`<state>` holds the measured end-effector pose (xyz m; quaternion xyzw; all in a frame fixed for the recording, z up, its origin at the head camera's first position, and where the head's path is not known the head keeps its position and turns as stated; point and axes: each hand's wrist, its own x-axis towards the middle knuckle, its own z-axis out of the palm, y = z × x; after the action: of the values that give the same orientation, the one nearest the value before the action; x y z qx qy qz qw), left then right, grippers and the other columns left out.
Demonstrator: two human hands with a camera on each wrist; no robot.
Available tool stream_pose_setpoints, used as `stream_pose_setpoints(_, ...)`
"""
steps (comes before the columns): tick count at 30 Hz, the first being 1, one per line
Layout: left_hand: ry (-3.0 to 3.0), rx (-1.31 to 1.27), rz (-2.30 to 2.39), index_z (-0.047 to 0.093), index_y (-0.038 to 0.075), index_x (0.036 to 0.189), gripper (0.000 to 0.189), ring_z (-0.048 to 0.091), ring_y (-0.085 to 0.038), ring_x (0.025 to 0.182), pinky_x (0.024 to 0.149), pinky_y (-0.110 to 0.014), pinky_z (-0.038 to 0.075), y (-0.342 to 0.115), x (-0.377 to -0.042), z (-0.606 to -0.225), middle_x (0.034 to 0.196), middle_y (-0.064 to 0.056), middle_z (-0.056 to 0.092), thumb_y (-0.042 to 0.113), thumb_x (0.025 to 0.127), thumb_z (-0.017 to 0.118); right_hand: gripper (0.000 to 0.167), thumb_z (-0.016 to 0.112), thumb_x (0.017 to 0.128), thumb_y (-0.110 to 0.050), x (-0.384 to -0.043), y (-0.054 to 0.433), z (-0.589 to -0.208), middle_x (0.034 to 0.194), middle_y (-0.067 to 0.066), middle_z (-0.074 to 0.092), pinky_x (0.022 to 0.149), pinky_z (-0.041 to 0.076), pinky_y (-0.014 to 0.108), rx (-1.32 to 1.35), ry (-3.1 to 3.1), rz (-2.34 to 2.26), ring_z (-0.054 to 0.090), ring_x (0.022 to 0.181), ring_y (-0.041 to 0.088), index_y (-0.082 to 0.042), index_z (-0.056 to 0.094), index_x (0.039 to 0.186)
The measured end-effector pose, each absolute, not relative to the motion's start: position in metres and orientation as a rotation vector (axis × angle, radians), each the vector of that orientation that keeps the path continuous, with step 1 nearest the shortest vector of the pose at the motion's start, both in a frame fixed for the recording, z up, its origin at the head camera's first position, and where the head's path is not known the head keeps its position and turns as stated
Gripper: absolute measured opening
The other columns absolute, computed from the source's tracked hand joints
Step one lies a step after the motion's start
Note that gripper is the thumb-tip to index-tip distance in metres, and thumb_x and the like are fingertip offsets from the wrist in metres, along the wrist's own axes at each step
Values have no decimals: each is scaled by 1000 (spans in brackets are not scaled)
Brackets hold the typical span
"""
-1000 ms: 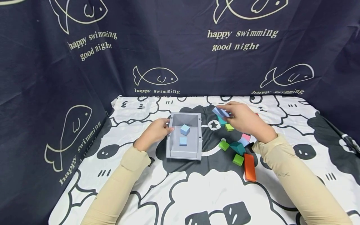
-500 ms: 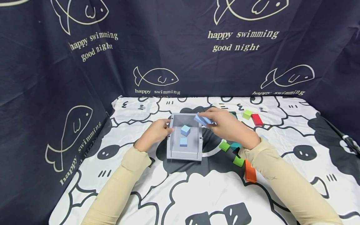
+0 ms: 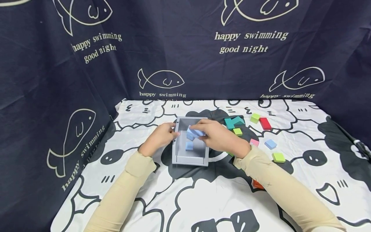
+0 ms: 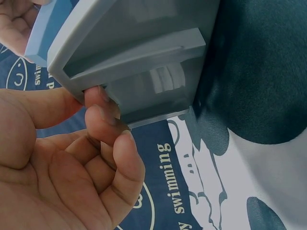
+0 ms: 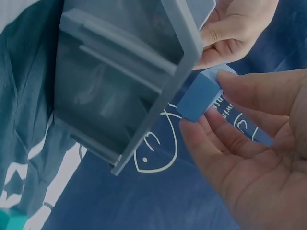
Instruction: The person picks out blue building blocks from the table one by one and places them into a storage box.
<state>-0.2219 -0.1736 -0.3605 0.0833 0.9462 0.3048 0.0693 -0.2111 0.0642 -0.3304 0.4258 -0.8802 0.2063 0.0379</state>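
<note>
Now, block (image 5: 197, 99): over the bin (image 3: 190, 160), pinched by our right hand (image 3: 215, 135), perhaps touching a cube (image 3: 190, 137).
Left hand (image 3: 163, 133): pinching the bin's side.
Bin: filling step, we judge; next, lower and release.

"happy swimming", "good night", on navy backdrop (image 3: 179, 42)

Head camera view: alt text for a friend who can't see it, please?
A person's right hand pinches a blue block over a grey bin, which the left hand holds at its side. Two light blue blocks lie inside; other coloured blocks lie at right on cartoon-print cloth.
</note>
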Motion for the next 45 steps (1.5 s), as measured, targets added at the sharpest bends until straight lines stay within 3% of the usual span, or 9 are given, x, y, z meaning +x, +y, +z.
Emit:
stream_pose_setpoints(10,2844,252,911,50,-2,143,53,63,-18,83,77,-36,51,-173,-221,-360,100,-9,71,25,99,63,46,65,86,8,-213,52,-350,113,7,63,76,51,30,1411,-2710,597,58,88,15,-7,66,130)
stream_pose_setpoints(22,2845,269,913,51,-2,142,52,63,-19,81,75,-35,51,-173,-222,-359,97,-9,71,23,99,64,46,62,82,13,-217,42,-362,110,6,64,78,50,27,1677,-2687,419,58,88,15,-6,69,123)
stream_pose_setpoints(30,2845,247,919,50,-3,143,52,56,-16,66,64,-31,47,-172,-221,-358,83,-7,67,24,100,63,40,66,85,8,-216,37,-361,118,4,68,92,51,35,1721,-2755,291,63,109,20,-9,71,121)
stream_pose_setpoints(36,2856,265,903,50,-3,142,52,56,-16,67,63,-30,46,-172,-219,-357,83,-6,66,23,99,63,42,64,82,12,-214,35,-363,110,1,70,84,53,30,1718,-2746,222,64,99,15,-12,74,115)
stream_pose_setpoints(40,2863,267,897,51,-3,142,52,59,-17,73,68,-33,49,-171,-219,-357,89,-8,69,23,99,63,42,64,80,13,-214,34,-364,101,-1,68,74,51,29,1701,-2749,165,60,84,12,-15,75,109)
stream_pose_setpoints(45,2862,264,897,50,-3,142,52,61,-19,78,73,-35,51,-171,-219,-357,95,-10,70,23,99,63,42,65,79,12,-214,34,-367,97,-2,66,69,50,29,1667,-2758,92,55,77,11,-17,76,107)
